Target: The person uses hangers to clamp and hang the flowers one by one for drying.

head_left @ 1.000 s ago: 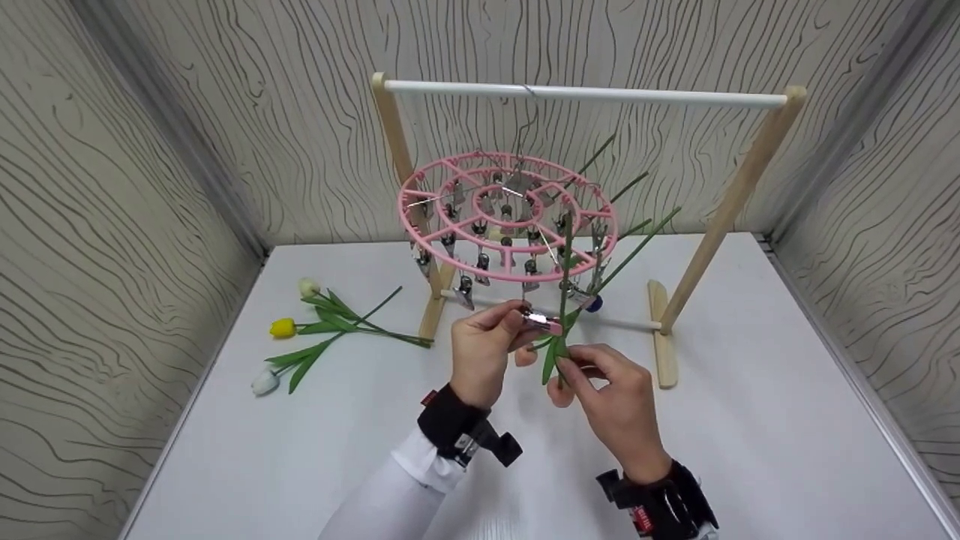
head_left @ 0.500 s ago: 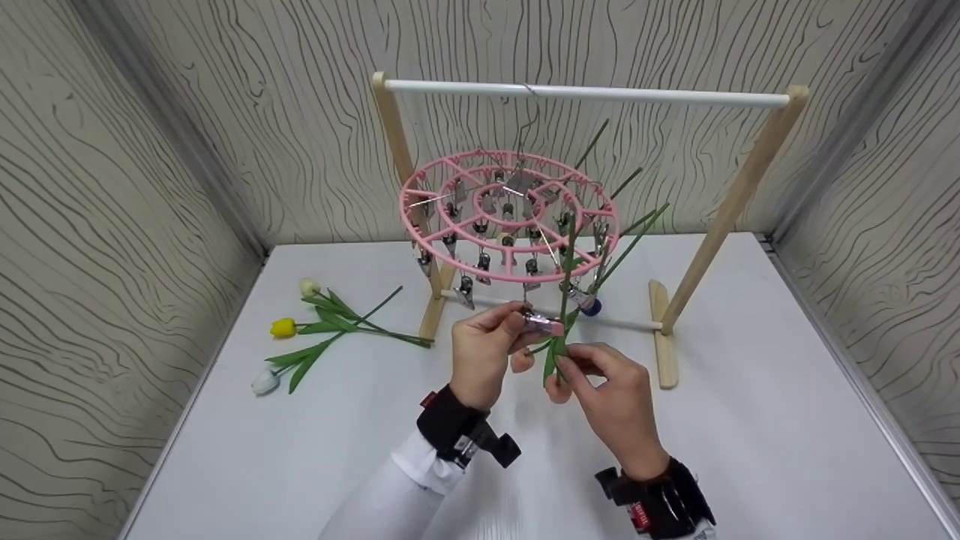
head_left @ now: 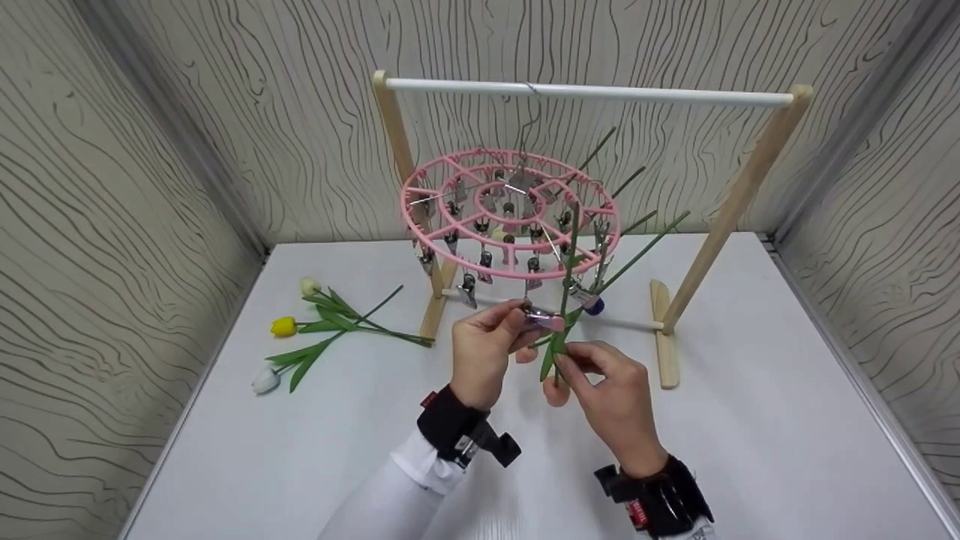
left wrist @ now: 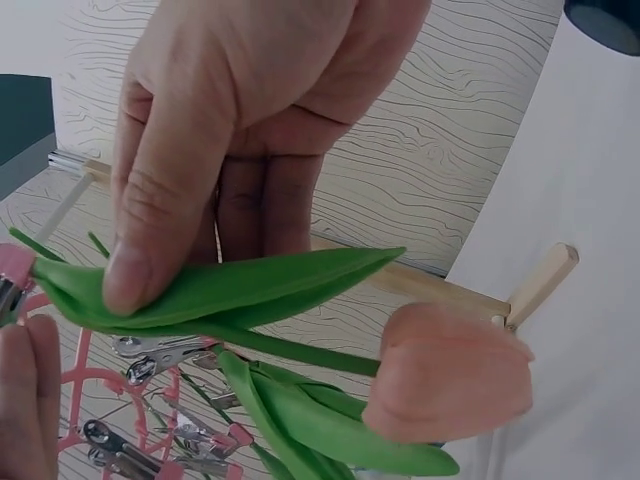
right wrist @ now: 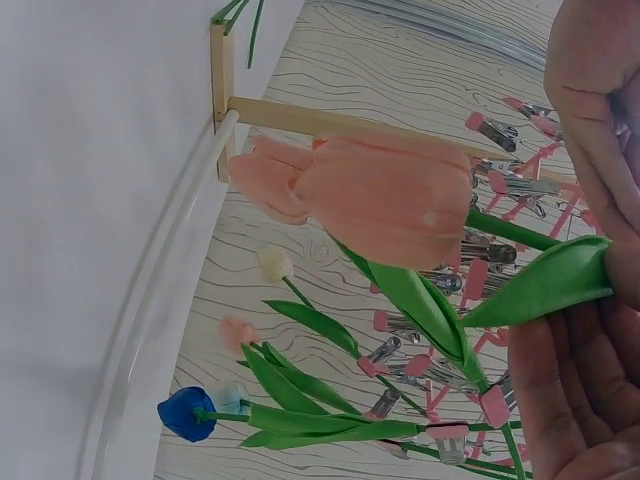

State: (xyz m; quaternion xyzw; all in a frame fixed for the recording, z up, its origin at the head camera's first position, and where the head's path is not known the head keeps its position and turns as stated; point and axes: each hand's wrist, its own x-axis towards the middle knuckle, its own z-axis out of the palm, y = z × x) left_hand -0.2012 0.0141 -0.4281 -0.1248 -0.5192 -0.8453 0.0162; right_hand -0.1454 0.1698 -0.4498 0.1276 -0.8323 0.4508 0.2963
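In the head view my left hand point(head_left: 484, 352) pinches a metal clip point(head_left: 543, 319) with pink tips, just below the pink hanger's front rim. My right hand point(head_left: 611, 390) pinches the leaves and stem of an upside-down peach artificial tulip point(head_left: 556, 391), its stem pointing up past the clip. The clip's tips meet the stem; whether they grip it I cannot tell. The left wrist view shows a thumb on the tulip's green leaf point(left wrist: 230, 290), with the clip's pink tip point(left wrist: 15, 262) at the leaf's base. In the right wrist view the peach bloom point(right wrist: 390, 195) fills the middle.
The round pink clip hanger point(head_left: 510, 271) hangs from a white rod point(head_left: 660, 94) on a wooden stand point(head_left: 731, 210). A blue tulip point(right wrist: 187, 413) and several others hang head down from its clips. Yellow point(head_left: 283, 327), cream point(head_left: 309, 286) and pale blue point(head_left: 265, 381) tulips lie at left.
Both hands stay almost in place, keeping their pinch on the clip and the tulip. The hanger shifts very slightly, and the stems hanging behind sway a little left, then back right.
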